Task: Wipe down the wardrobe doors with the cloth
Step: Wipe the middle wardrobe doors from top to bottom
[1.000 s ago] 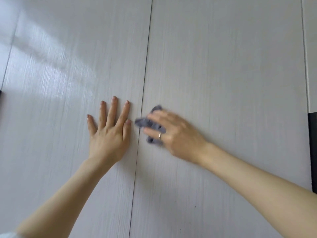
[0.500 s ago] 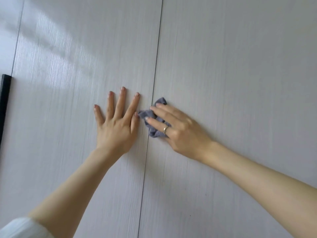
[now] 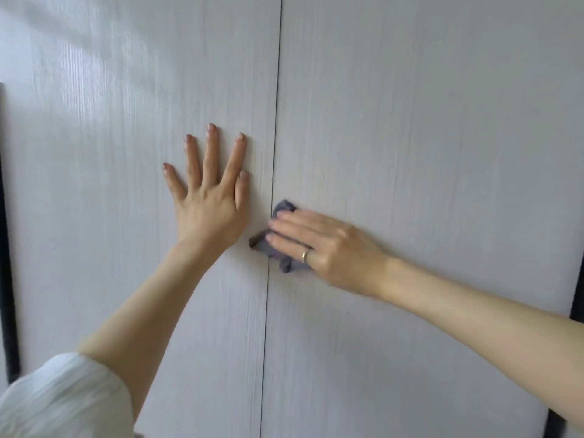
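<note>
The left hand [image 3: 210,197] lay flat, fingers spread, on the left wardrobe door [image 3: 110,200]. The right hand [image 3: 322,248], fingers seemingly straight, pressed the grey cloth [image 3: 275,248] over the seam.

Left hand [image 3: 210,197]: flat on left wardrobe door [image 3: 110,184], fingers spread, pointing up; white sleeve [image 3: 63,399] at lower left; right hand [image 3: 319,245]: straight fingers pressing crumpled grey cloth [image 3: 278,254] against right wardrobe door [image 3: 426,137], cloth overlapping the centre seam [image 3: 276,121]; ring [image 3: 304,256] on one finger; dark strips at both outer edges.
</note>
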Demonstrator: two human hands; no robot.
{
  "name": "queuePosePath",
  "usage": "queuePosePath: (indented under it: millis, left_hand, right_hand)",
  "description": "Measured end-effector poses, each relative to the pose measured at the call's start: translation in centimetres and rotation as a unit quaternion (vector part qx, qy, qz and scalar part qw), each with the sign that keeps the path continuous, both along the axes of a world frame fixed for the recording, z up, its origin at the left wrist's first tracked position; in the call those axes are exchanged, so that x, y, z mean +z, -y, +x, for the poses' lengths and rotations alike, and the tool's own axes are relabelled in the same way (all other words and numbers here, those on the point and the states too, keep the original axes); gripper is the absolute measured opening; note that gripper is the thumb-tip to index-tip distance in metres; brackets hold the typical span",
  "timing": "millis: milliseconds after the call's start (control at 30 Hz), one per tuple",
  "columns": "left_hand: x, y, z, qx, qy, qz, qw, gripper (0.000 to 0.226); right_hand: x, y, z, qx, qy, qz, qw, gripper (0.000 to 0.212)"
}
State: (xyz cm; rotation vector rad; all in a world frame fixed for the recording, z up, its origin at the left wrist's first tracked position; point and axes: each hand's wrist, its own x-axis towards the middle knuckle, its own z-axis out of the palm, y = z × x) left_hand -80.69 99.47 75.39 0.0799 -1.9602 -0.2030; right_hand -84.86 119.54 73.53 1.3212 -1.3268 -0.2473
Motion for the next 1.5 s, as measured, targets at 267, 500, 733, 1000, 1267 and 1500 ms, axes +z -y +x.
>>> queuePosePath:
  millis: [267, 500, 733, 1000, 1267, 1500]
  left_hand:
    - [-0.4, -0.6, 0.1, -0.011, 0.014, 0.033, 0.999, 0.051]
    - [-1.2, -1.2, 0.3, -0.017, 0.018, 0.041, 0.999, 0.049]
    - [-1.9, -0.8, 0.1, -0.016, 0.012, 0.016, 1.000, 0.054]
    - [-2.3, -1.4, 0.3, -0.018, 0.019, 0.030, 0.999, 0.051]
    - [-3.8, -2.9, 0.7, -0.005, 0.036, 0.081, 0.996, 0.052]
    - [-4.6, -3.3, 0.9, 0.001, 0.052, 0.102, 0.993, 0.051]
  right_hand:
    - [6.0, -3.4, 0.4, -0.039, -0.042, -0.045, 0.997, 0.029]
    - [-3.2, -6.2, 0.7, -0.032, 0.015, 0.077, 0.996, 0.026]
    - [3.8, -10.2, 0.6, -0.075, -0.023, -0.061, 0.995, 0.029]
    - [-5.5, -11.2, 1.7, -0.080, 0.039, -0.044, 0.995, 0.029]
    - [2.9, -15.5, 1.6, -0.093, -0.002, -0.178, 0.980, 0.027]
    - [-5.9, -15.9, 1.5, -0.050, 0.015, -0.045, 0.998, 0.026]
